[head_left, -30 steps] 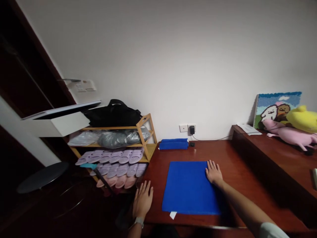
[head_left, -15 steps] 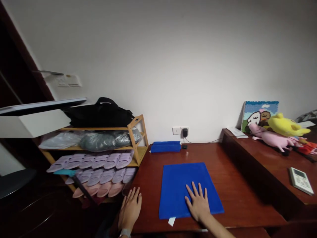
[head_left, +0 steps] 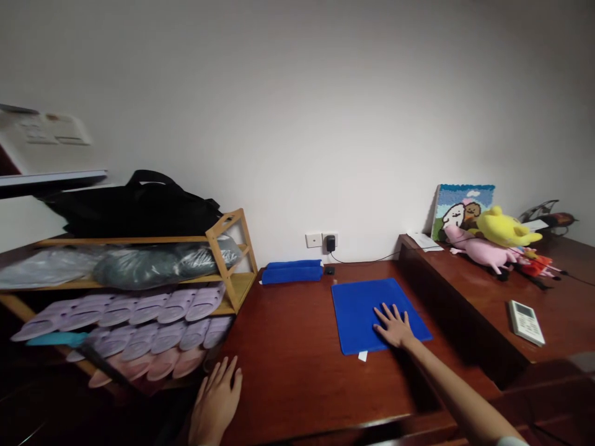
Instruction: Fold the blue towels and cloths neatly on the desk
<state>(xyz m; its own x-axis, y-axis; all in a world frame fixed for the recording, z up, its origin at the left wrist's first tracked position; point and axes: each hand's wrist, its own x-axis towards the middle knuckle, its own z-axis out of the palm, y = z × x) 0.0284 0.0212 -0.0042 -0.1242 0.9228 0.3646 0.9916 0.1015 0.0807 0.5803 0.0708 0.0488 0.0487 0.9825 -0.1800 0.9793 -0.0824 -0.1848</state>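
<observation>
A blue cloth [head_left: 356, 310] lies flat and spread out on the reddish-brown table [head_left: 297, 384], a small white tag sticking out at its near edge. My right hand [head_left: 394, 328] rests palm down on the cloth's right half with the fingers spread. At the table's left edge is my left hand [head_left: 217, 396], back upward, its fingers stretched out and holding nothing. Against the wall, a rolled or folded blue cloth [head_left: 292, 271] lies at the back of the table.
Left of the table stands a wooden rack [head_left: 232, 260] with slippers [head_left: 153, 306] and a black bag [head_left: 139, 207]. A raised surface on the right bears plush toys [head_left: 506, 228], a picture [head_left: 465, 207] and a white remote control [head_left: 526, 322]. A black plug [head_left: 330, 243] trails a cable.
The flat blue cloth has slid away from me and to the right across the table, my right hand staying on it. My left hand stays by the table's left edge. The view has turned slightly right.
</observation>
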